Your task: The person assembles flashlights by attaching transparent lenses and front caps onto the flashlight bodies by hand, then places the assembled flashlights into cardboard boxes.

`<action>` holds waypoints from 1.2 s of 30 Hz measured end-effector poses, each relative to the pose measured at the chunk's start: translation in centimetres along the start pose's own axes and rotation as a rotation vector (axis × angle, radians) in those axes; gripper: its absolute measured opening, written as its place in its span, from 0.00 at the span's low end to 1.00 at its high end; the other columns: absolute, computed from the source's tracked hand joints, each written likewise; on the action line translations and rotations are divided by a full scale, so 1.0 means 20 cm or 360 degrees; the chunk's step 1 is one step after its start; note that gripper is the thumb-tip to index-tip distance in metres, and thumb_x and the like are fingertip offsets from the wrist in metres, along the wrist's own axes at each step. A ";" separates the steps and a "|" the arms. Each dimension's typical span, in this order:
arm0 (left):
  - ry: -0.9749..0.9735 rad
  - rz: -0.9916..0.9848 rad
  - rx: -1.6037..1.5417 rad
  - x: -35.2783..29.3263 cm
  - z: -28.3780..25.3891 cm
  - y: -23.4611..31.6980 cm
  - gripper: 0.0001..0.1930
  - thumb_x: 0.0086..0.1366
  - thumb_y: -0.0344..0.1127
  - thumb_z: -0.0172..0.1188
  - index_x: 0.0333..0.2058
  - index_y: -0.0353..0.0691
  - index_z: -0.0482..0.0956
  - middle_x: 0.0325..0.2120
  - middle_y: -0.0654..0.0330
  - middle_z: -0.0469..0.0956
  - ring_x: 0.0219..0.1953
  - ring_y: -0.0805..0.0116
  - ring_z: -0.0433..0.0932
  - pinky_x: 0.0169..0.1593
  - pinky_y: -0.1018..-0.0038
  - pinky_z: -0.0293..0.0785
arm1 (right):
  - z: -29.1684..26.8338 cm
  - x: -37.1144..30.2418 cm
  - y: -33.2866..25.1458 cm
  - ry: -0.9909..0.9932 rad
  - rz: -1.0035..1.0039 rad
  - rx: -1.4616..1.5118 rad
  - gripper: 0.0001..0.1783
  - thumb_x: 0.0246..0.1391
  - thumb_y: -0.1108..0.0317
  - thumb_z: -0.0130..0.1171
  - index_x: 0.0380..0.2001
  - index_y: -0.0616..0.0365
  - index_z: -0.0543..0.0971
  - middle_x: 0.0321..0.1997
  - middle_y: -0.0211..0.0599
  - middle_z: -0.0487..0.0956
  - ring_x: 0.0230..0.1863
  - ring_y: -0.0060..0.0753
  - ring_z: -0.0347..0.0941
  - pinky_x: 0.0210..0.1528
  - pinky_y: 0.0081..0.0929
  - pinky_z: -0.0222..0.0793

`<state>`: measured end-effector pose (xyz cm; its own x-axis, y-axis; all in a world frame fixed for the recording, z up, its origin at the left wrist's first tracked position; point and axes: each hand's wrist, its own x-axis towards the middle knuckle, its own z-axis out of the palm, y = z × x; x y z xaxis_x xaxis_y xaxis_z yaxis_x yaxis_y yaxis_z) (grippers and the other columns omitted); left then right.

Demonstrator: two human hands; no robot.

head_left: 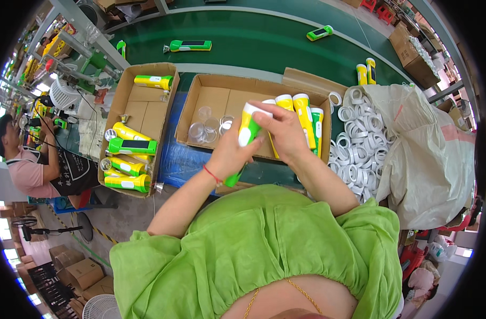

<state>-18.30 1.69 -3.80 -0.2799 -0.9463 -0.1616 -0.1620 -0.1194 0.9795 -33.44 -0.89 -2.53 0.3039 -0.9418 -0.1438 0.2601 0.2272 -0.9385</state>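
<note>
My left hand (229,151) is wrapped round a green and white flashlight (246,135), its head tilted up and away from me. My right hand (285,130) closes over the white ring at the flashlight's head, thumb against the rim. Both hands are above the front of a shallow cardboard box (211,85). Inside it, clear round lenses (197,132) lie to the left of my hands. Several yellow and green flashlights with white rings (303,117) stand leaning at its right end, partly behind my right hand.
A heap of white plastic rings (360,151) spills from a pale woven sack (426,154) on the right. On the left, another cardboard box (139,114) holds several flashlights without white rings. More flashlights (190,45) lie on the green conveyor belt (243,37). A co-worker (33,165) sits far left.
</note>
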 end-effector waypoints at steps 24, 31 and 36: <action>0.0077 0.0430 -0.1589 -0.04 -0.21 0.08 0.28 0.52 0.50 0.63 0.49 0.47 0.67 0.38 0.57 0.74 0.50 0.56 0.71 0.57 0.46 0.64 | 0.05 -0.20 0.10 0.0112 -0.0841 -0.1995 0.30 0.38 0.64 0.67 0.46 0.58 0.68 0.35 0.47 0.76 0.33 0.50 0.75 0.31 0.40 0.71; 0.0025 0.0824 -0.0207 -0.08 -0.17 0.16 0.27 0.45 0.28 0.68 0.45 0.39 0.67 0.38 0.59 0.75 0.45 0.65 0.75 0.51 0.67 0.71 | 0.01 -0.08 0.21 -0.0225 -0.0414 -0.1063 0.38 0.38 0.71 0.67 0.56 0.58 0.65 0.52 0.47 0.71 0.55 0.46 0.67 0.56 0.34 0.63; 0.0321 0.0833 0.0223 -0.12 -0.07 0.19 0.27 0.43 0.29 0.71 0.43 0.39 0.68 0.37 0.62 0.75 0.40 0.75 0.74 0.45 0.78 0.72 | 0.00 -0.02 0.23 -0.0251 -0.0570 -0.1136 0.38 0.37 0.74 0.65 0.56 0.58 0.65 0.54 0.46 0.70 0.59 0.48 0.63 0.60 0.38 0.57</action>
<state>-16.94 3.14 0.54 -0.1726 -0.9089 0.3797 -0.1783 0.4079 0.8955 -32.42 0.58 -6.84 0.4527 -0.8692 0.1990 -0.2646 -0.3440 -0.9009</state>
